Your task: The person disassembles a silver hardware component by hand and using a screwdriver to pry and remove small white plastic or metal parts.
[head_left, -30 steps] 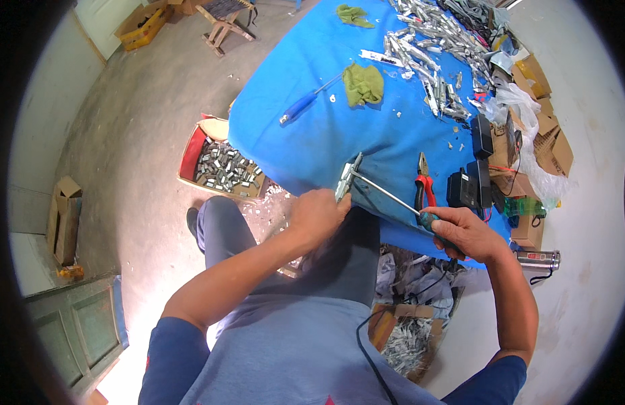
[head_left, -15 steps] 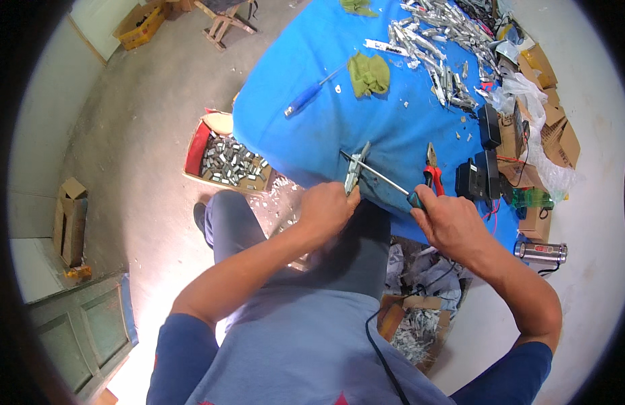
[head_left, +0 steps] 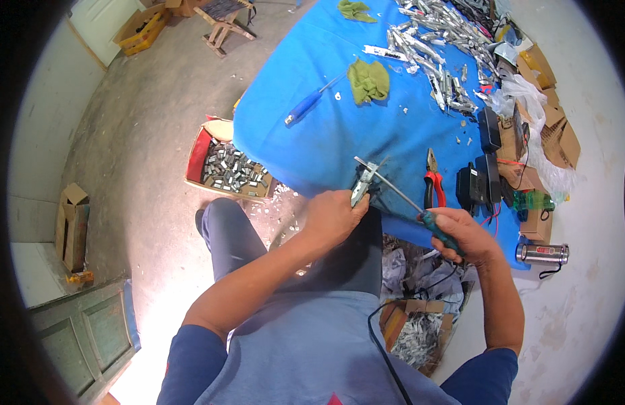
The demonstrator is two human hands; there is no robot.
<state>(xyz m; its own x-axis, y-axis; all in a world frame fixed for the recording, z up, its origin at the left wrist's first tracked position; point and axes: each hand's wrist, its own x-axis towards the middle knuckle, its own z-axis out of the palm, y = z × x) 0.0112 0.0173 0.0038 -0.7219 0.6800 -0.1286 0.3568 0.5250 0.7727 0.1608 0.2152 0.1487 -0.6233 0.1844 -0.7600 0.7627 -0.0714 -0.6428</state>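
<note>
My left hand [head_left: 333, 217] is closed round the lower end of a silvery metal part [head_left: 362, 185], held over the near edge of the blue-covered table. A thin strip or blade crosses the part's top; its kind cannot be made out. In my right hand [head_left: 469, 236] is a screwdriver [head_left: 442, 231] with a dark teal handle, fingers wrapped loosely round it. Its long shaft slants up to the left and meets the upper end of the metal part. Red-handled pliers [head_left: 434, 182] lie on the cloth beyond my right hand.
A blue screwdriver [head_left: 304, 108] and a green rag [head_left: 369, 81] lie on the blue cloth [head_left: 285, 145]. Silvery parts [head_left: 434, 50] are heaped at the back. Black boxes [head_left: 480, 177] line the right edge. A box of small metal pieces [head_left: 199, 156] stands left of the table.
My right hand has shifted right and down and loosened, showing more of the screwdriver's handle. The metal part has tilted and moved slightly right and down with my left hand.
</note>
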